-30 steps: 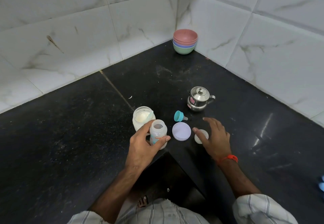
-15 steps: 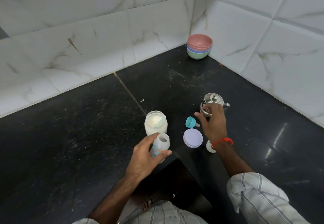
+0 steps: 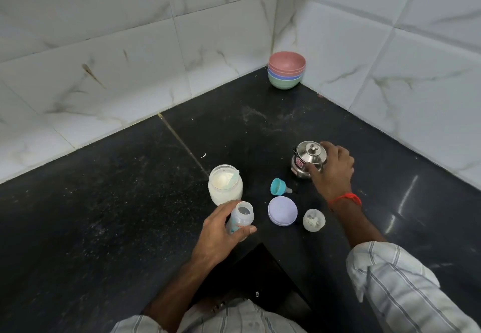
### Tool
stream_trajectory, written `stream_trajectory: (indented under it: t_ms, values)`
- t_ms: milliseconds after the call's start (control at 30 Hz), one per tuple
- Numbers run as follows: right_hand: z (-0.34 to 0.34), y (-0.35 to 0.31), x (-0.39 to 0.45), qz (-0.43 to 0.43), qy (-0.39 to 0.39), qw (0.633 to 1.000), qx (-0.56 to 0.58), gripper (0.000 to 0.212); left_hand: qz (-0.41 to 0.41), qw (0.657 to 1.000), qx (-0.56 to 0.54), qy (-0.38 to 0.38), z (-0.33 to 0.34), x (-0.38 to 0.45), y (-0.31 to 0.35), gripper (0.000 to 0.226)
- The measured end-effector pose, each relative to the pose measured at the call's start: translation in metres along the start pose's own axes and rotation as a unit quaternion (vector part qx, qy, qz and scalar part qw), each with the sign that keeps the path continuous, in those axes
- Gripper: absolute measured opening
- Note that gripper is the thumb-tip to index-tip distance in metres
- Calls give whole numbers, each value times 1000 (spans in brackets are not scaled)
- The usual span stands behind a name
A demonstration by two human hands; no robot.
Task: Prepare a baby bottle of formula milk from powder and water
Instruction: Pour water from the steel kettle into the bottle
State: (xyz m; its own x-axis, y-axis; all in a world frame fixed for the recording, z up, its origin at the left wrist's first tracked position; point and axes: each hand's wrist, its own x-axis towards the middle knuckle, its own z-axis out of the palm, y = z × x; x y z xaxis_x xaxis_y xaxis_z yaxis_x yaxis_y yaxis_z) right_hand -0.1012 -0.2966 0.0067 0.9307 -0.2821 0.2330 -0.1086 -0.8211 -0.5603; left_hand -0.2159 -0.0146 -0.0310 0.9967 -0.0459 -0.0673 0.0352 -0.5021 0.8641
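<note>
My left hand [image 3: 221,231] grips the open clear baby bottle [image 3: 240,218], which stands upright on the black counter [image 3: 104,202]. Just behind it is an open jar of white formula powder [image 3: 225,184] with a pale scoop lying in it. My right hand [image 3: 331,171] curls round the right side of a small steel pot [image 3: 307,159] whose lid is on. Between the two hands lie a teal funnel [image 3: 278,186], a lilac lid [image 3: 282,210] and the clear bottle cap with its teat [image 3: 313,220].
A stack of coloured bowls [image 3: 286,73], pink on top, sits in the far corner against the white tiled walls. The counter has an inward notch at its near edge [image 3: 260,249], close to the bottle.
My right hand has left the bottle cap, reached forward and taken hold of the steel pot. My left hand stays on the bottle. The camera view has shifted.
</note>
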Motion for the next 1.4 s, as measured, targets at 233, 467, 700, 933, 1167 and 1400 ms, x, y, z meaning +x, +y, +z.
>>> stream_trajectory:
  t_ms: [233, 467, 700, 933, 1167, 1400]
  values:
    - [23, -10, -19, -191, -166, 967, 11, 38, -8, 1000, 2, 11, -4, 26, 0, 67]
    - [28, -14, -23, -167, -79, 983, 16, 22, -20, 1000, -3, -2, -5, 36, 3, 68]
    - [5, 24, 25, 83, 53, 990, 101, 48, 8, 1000, -12, -6, 2, 20, 16, 60]
    - [12, 56, 33, 175, -95, 954, 225, 37, 22, 999, -15, -24, 9, 18, 28, 65]
    - [22, 75, 31, 174, -108, 907, 369, 46, 38, 999, -30, -16, 12, 19, 39, 61]
    - [-3, 71, 22, 163, -121, 886, 417, 21, 60, 997, -37, -13, 19, 26, 55, 58]
